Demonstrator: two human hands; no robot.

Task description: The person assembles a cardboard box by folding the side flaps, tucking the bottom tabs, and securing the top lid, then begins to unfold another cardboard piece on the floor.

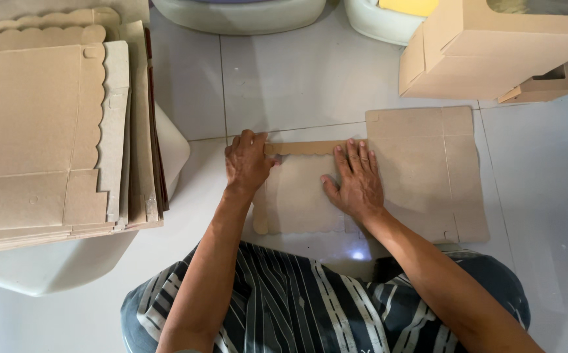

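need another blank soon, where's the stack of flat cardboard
In the head view the stack sits at the far left on a white tub, left of the left hand.

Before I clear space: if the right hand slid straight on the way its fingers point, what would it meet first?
The right hand lies flat on the cardboard blank, fingers on its folded scalloped strip; beyond lies bare floor, then probably the pale tub.
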